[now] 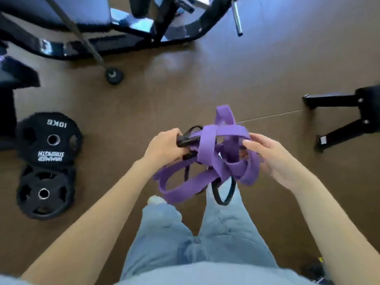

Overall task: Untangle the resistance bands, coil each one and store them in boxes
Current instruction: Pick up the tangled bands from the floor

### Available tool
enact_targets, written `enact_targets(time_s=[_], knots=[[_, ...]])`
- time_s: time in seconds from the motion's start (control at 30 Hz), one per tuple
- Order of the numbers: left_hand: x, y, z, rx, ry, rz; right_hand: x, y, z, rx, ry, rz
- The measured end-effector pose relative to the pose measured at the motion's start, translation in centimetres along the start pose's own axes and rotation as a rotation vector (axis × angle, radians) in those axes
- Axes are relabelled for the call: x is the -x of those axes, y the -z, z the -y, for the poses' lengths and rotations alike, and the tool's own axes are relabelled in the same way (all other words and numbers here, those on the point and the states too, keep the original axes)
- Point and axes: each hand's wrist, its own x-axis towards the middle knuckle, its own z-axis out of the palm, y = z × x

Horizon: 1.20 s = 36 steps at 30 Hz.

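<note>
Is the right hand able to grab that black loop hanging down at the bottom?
Probably yes. The black loop hangs free below the purple band, with nothing covering it, but the right hand is holding the purple tangle and would need to let go first.

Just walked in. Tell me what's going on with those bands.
A standing person holds a tangle of resistance bands over the floor. The left hand grips the black band on one side, while the right hand holds the wide purple band on the other. The bands are knotted together, nothing coiled yet. No boxes are in view. Two weight plates lie on the floor to the left.
</note>
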Motion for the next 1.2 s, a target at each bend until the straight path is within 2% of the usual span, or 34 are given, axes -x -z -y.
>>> enact_targets(time_s=[0.1, 0.17, 0.3, 0.43, 0.57, 0.6, 0.73, 0.87, 1.0, 1.1, 1.2], knots=[[-5.0, -0.5, -7.8, -0.079, 0.008, 0.034, -0.8, 8.4, -0.1, 0.092, 0.001, -0.258], [-7.9, -0.6, -12.5, -0.121, 0.051, 0.037, -1.9, 13.6, 0.6, 0.151, -0.033, -0.358], [-13.5, 0.9, -20.0, -0.116, 0.129, -0.052, -5.7, 22.9, 5.8, 0.181, 0.014, -0.354], [-19.5, 3.3, -26.3, -0.129, 0.166, -0.209, -10.7, 29.0, 12.8, 0.207, 0.148, -0.355], [-30.2, 4.9, -33.5, -0.075, 0.161, -0.323, -18.1, 35.1, 18.6, 0.209, 0.223, -0.338], [-30.6, 5.3, -34.3, -0.078, 0.169, -0.317, -18.4, 35.3, 18.6, 0.214, 0.226, -0.332], [-41.8, 6.3, -40.7, -0.082, 0.121, -0.241, -25.1, 43.5, 22.8, 0.234, 0.177, -0.433], [-54.5, 9.4, -51.5, -0.106, 0.009, -0.156, -31.1, 54.5, 30.8, 0.1, 0.095, -0.568], [-64.2, 12.9, -60.8, -0.155, -0.119, -0.123, -36.0, 61.9, 38.1, 0.056, 0.072, -0.607], [-72.0, 15.3, -65.7, -0.172, -0.122, -0.142, -41.1, 66.6, 43.3, 0.053, 0.06, -0.614], [-80.1, 17.4, -69.6, -0.168, -0.043, -0.144, -48.4, 72.1, 49.5, 0.092, 0.096, -0.605]])
